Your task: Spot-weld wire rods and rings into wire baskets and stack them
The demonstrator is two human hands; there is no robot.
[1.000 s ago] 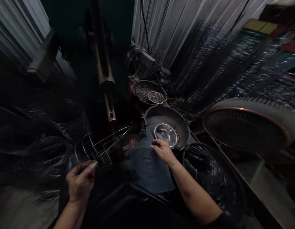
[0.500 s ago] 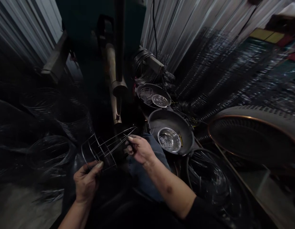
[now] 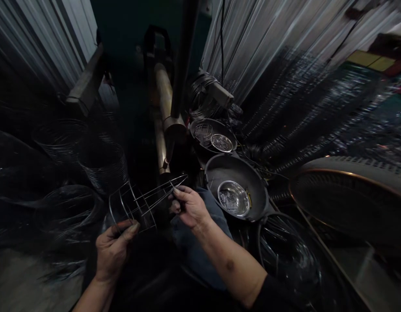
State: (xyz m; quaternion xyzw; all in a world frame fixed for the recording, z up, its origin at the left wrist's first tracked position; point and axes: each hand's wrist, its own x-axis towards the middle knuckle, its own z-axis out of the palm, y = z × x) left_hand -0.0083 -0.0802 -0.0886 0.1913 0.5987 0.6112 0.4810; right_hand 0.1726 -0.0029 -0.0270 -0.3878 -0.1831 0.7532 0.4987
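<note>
Between my two hands, over my lap, is a wire frame (image 3: 131,200) made of thin rings joined by cross wires, with a long tapering part that runs to the right. My left hand (image 3: 115,247) is closed, its thumb and forefinger pinching the lower rim of the round section. At the narrow end my right hand (image 3: 189,207) pinches the wires between thumb and fingers. Just beyond the frame's tip stands a machine with a brass-coloured bar (image 3: 164,93) and a dark upright rod (image 3: 184,56).
A dark pan (image 3: 216,167) right of my knee holds a metal bowl (image 3: 228,197) of small metal pieces. Behind it, another pan (image 3: 200,143) holds a similar dish and wirework. Stacked wire rings (image 3: 103,167) stand at left. A large round basket (image 3: 350,173) is at right.
The view has shifted, so the machine and pans appear further right and slightly lower. Both hands keep their grip on the wire frame, which has hardly moved.
</note>
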